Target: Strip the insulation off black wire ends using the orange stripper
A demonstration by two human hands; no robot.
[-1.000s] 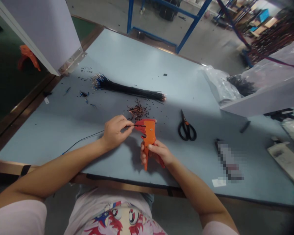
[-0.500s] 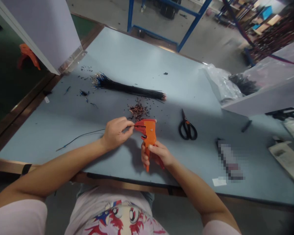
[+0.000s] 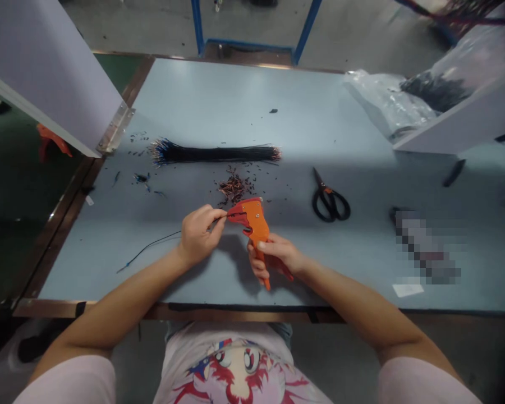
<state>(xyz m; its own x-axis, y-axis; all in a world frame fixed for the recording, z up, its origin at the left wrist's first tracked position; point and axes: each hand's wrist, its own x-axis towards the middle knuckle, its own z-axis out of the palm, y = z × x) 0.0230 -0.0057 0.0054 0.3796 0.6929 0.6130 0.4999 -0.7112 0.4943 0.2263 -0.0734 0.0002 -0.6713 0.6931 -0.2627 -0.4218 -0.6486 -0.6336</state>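
- Your left hand (image 3: 200, 235) pinches a thin wire (image 3: 151, 248) tight, right at the tool's tip.
- Your right hand (image 3: 273, 257) clenches an orange wire stripper (image 3: 255, 223), just beside the left.
- Keep the wire straight and still.

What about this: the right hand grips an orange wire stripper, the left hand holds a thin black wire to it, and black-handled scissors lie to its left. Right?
Not quite: the head view shows the black-handled scissors lying to the right of the orange wire stripper. The rest stands: the right hand grips it, and the left hand holds the thin black wire to it.
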